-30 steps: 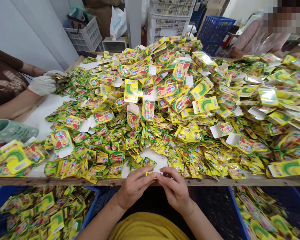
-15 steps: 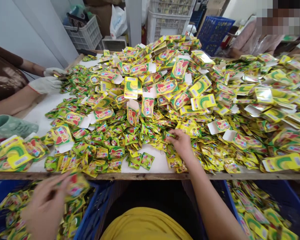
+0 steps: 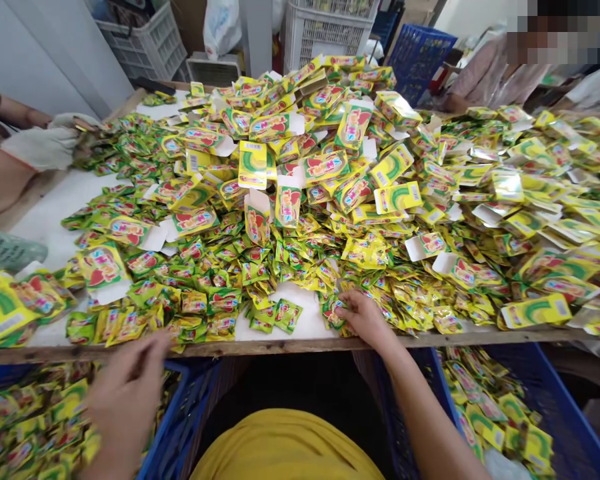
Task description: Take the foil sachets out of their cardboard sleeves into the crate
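My right hand (image 3: pixel 365 317) is at the table's front edge, its fingers closed on a small green and yellow candy packet (image 3: pixel 333 312). Two more green packets (image 3: pixel 287 315) lie to its left on the white tabletop. Over the left blue crate (image 3: pixel 173 413) hangs my left hand (image 3: pixel 125 393), smeared by motion near the wooden edge. No box shows in it, and its fingertips are too blurred to read. Behind both hands spreads a heap of candy packets (image 3: pixel 195 300), topped with yellow candy boxes (image 3: pixel 287 200), several with open flaps.
A wooden edge (image 3: pixel 290 347) borders the table. Below right stands another blue crate (image 3: pixel 555 400) of filled boxes. At the left are a green mug (image 3: pixel 10 250) and a co-worker's gloved hand (image 3: pixel 45 147). White crates (image 3: pixel 330 33) and another person (image 3: pixel 500 73) are at the back.
The box in my left hand is no longer seen there, and that hand has moved right. My right hand has come nearer the front edge with a packet. The view has shifted right.
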The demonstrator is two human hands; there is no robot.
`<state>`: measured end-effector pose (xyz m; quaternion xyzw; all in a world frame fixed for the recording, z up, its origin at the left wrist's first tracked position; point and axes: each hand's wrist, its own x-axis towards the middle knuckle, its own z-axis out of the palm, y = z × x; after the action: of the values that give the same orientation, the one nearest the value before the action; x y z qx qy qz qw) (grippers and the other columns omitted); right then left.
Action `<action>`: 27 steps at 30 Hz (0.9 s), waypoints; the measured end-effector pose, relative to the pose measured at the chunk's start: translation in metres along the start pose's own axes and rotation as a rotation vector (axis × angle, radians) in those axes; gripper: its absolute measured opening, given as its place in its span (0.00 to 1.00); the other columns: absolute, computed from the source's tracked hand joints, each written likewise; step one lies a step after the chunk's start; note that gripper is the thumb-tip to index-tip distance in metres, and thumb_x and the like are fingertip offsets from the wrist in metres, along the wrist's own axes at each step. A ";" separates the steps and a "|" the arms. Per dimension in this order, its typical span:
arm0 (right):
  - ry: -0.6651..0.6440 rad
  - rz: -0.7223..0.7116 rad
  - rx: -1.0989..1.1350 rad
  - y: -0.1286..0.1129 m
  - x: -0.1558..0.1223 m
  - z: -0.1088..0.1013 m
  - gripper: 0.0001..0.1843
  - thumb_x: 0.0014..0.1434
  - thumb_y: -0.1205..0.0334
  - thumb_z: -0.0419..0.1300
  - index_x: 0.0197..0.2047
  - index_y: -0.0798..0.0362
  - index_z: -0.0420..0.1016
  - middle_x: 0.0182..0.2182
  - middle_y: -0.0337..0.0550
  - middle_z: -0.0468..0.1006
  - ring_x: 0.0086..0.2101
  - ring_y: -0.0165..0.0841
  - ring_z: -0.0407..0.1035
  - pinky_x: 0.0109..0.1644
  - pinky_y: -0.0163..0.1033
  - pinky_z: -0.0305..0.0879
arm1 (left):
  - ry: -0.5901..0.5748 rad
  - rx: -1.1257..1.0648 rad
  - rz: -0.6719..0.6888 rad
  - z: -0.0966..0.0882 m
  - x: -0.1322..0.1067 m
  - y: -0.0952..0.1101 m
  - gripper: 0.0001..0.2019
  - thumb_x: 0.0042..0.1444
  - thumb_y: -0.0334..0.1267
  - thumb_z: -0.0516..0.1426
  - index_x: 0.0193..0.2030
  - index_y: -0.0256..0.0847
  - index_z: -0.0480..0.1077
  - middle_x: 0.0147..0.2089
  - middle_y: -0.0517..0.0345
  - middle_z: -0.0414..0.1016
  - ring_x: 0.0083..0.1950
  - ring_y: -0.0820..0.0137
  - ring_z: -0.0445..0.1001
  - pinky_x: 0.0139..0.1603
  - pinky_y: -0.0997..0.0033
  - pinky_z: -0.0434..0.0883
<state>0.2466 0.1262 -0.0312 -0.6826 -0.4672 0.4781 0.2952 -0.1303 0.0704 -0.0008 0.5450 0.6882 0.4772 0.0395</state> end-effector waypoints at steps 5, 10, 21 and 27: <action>-0.049 -0.070 0.154 -0.023 -0.003 -0.008 0.14 0.49 0.54 0.63 0.37 0.52 0.67 0.20 0.29 0.66 0.14 0.23 0.56 0.15 0.29 0.52 | -0.703 -0.371 0.192 0.106 -0.026 0.089 0.08 0.59 0.31 0.55 0.40 0.43 0.76 0.38 0.58 0.80 0.39 0.71 0.77 0.43 0.73 0.72; -0.207 -0.331 -0.170 -0.038 0.014 -0.024 0.09 0.50 0.62 0.63 0.37 0.53 0.77 0.32 0.40 0.79 0.31 0.33 0.72 0.36 0.37 0.68 | -0.871 -0.326 0.189 0.149 -0.035 0.105 0.11 0.59 0.28 0.52 0.42 0.38 0.75 0.39 0.51 0.78 0.41 0.66 0.76 0.43 0.68 0.71; -0.265 -0.458 -0.846 -0.041 0.021 0.007 0.16 0.55 0.73 0.57 0.47 0.55 0.74 0.44 0.51 0.75 0.42 0.39 0.72 0.46 0.40 0.64 | -0.644 -0.335 0.300 0.114 0.010 0.107 0.09 0.60 0.30 0.53 0.41 0.40 0.75 0.38 0.54 0.78 0.40 0.70 0.76 0.43 0.72 0.71; -0.164 -0.563 -0.942 -0.053 0.010 0.012 0.11 0.50 0.78 0.56 0.35 0.58 0.74 0.41 0.52 0.72 0.45 0.42 0.65 0.48 0.41 0.59 | -0.168 -0.159 0.253 0.137 0.095 0.110 0.15 0.54 0.39 0.60 0.48 0.41 0.70 0.45 0.52 0.75 0.46 0.65 0.74 0.49 0.62 0.70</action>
<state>0.2179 0.1551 0.0057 -0.5502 -0.8164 0.1716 0.0368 -0.0112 0.2245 0.0466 0.6604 0.5686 0.4840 0.0797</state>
